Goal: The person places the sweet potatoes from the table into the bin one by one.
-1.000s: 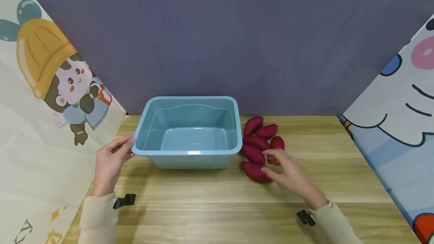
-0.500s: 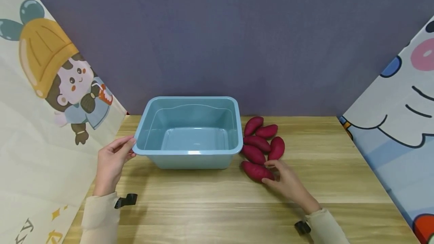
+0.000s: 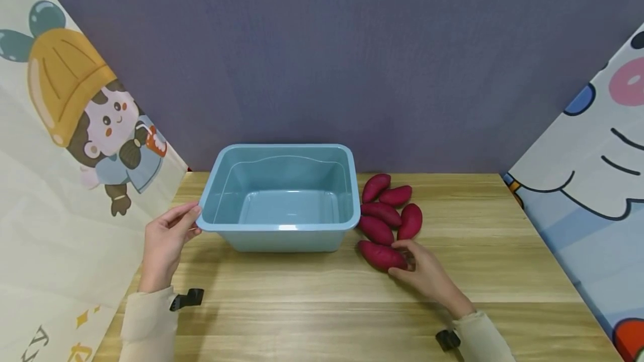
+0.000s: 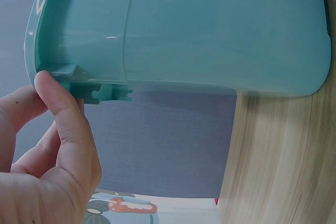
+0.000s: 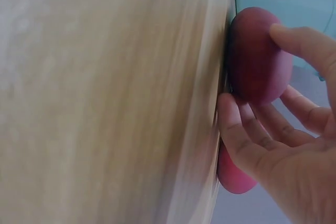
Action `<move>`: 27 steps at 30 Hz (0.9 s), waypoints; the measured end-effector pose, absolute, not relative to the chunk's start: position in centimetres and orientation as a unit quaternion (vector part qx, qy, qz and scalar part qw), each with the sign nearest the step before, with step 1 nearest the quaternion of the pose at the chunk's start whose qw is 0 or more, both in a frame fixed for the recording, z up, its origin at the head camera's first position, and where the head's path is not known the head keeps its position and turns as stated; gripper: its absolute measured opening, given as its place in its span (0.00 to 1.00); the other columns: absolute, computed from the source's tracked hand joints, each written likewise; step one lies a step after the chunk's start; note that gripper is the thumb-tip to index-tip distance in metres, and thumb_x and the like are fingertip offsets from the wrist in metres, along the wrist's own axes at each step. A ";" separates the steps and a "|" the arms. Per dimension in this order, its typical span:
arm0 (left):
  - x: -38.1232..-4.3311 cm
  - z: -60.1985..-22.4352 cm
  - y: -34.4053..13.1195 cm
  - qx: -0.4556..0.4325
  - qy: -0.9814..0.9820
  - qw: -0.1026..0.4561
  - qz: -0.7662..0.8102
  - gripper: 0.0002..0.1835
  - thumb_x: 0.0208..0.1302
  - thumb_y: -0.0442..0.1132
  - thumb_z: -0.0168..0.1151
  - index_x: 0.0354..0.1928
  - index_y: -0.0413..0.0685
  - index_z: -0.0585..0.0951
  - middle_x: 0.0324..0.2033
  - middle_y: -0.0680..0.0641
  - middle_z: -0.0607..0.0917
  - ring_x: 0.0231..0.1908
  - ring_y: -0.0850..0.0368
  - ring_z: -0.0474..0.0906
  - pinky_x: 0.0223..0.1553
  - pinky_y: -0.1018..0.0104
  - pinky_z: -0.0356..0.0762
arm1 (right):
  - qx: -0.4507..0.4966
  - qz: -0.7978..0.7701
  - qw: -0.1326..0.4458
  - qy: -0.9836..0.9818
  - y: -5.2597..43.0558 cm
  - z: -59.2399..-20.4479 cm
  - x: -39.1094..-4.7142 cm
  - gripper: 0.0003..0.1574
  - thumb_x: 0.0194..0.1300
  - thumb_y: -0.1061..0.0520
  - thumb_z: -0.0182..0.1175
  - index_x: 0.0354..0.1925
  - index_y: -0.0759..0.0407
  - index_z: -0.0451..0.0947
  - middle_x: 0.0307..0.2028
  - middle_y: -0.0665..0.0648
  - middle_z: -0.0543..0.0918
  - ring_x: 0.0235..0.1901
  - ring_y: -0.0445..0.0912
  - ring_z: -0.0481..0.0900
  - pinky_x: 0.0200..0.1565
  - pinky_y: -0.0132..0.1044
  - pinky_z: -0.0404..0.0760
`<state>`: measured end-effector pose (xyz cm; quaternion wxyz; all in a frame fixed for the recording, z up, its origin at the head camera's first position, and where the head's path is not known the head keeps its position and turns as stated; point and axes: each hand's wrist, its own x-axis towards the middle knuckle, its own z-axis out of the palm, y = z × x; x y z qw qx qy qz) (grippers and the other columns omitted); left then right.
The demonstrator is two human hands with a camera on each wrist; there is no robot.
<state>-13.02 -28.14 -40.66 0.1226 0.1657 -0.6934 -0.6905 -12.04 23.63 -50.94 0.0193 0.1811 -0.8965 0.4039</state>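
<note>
A pale blue plastic basin (image 3: 287,242) stands on the wooden table, with nothing inside it. At its front left corner my left hand (image 3: 167,242) pinches the rim between thumb and fingers; the left wrist view shows the thumb (image 4: 60,98) on the rim's edge. On the basin's right lies the nearest purple-red sweet potato (image 3: 377,255). My right hand (image 3: 427,275) holds its right end, the thumb on one side and the fingers on the other. Up close in the right wrist view, this sweet potato (image 5: 257,59) lies against the table between thumb and fingertips.
Several more sweet potatoes (image 3: 381,213) lie clustered along the basin's right side, one of them (image 3: 410,221) just beyond my right hand. A grey-blue wall (image 3: 322,60) rises behind the table (image 3: 302,317). Printed cloths hang at the left (image 3: 65,250) and right (image 3: 588,228).
My right hand has moved down and slightly toward me from above the cluster, and its fingers have closed round the nearest sweet potato. The left hand stays on the basin rim.
</note>
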 end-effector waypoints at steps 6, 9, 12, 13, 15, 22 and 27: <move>-13.0 -40.6 -28.1 0.166 -0.694 0.123 -0.690 0.24 0.62 0.43 0.73 0.55 0.35 0.83 0.37 0.51 0.85 0.30 0.61 0.82 0.31 0.72 0.83 | 0.178 0.418 0.013 -0.891 23.8 -51.1 -12.1 0.32 0.56 0.56 0.77 0.56 0.60 0.76 0.45 0.53 0.82 0.42 0.47 0.80 0.40 0.38 0.83; -13.0 -40.7 -28.1 0.166 -0.695 0.123 -0.688 0.24 0.62 0.43 0.73 0.55 0.35 0.83 0.37 0.51 0.85 0.30 0.61 0.82 0.31 0.72 0.83 | 0.174 0.432 0.007 -0.885 23.9 -51.1 -12.1 0.31 0.57 0.55 0.77 0.56 0.60 0.76 0.46 0.54 0.83 0.43 0.48 0.81 0.40 0.38 0.84; -13.1 -40.7 -28.1 0.166 -0.697 0.125 -0.686 0.24 0.62 0.43 0.73 0.55 0.35 0.83 0.37 0.51 0.85 0.30 0.61 0.82 0.31 0.72 0.83 | 0.174 0.442 0.009 -0.880 23.9 -50.9 -12.2 0.30 0.58 0.55 0.77 0.56 0.60 0.76 0.45 0.54 0.83 0.42 0.48 0.82 0.41 0.38 0.84; -13.0 -40.7 -28.1 0.166 -0.697 0.125 -0.687 0.24 0.62 0.43 0.73 0.55 0.35 0.83 0.37 0.51 0.85 0.30 0.61 0.82 0.31 0.72 0.83 | 0.174 0.445 0.012 -0.878 23.9 -50.9 -12.3 0.31 0.57 0.55 0.77 0.56 0.60 0.76 0.45 0.54 0.84 0.42 0.48 0.82 0.41 0.38 0.85; -13.0 -40.7 -28.1 0.167 -0.695 0.126 -0.688 0.24 0.62 0.43 0.73 0.55 0.35 0.83 0.37 0.51 0.85 0.29 0.61 0.82 0.31 0.72 0.83 | 0.179 0.453 0.017 -0.873 24.0 -50.6 -12.3 0.30 0.58 0.56 0.76 0.56 0.60 0.76 0.45 0.55 0.84 0.42 0.48 0.83 0.41 0.38 0.85; -12.8 -40.7 -28.1 0.166 -0.693 0.126 -0.690 0.23 0.62 0.42 0.73 0.54 0.34 0.83 0.36 0.51 0.86 0.29 0.61 0.82 0.30 0.72 0.83 | 0.175 0.486 0.014 -0.856 24.2 -48.3 -12.7 0.31 0.59 0.60 0.75 0.57 0.62 0.75 0.48 0.58 0.82 0.44 0.48 0.82 0.42 0.38 0.85; -12.9 -40.7 -28.0 0.163 -0.693 0.130 -0.690 0.23 0.62 0.42 0.73 0.54 0.34 0.83 0.35 0.51 0.86 0.29 0.61 0.82 0.29 0.73 0.83 | 0.179 0.466 0.043 -0.865 24.7 -46.2 -13.5 0.34 0.57 0.61 0.76 0.60 0.61 0.74 0.52 0.60 0.81 0.47 0.52 0.81 0.42 0.41 0.86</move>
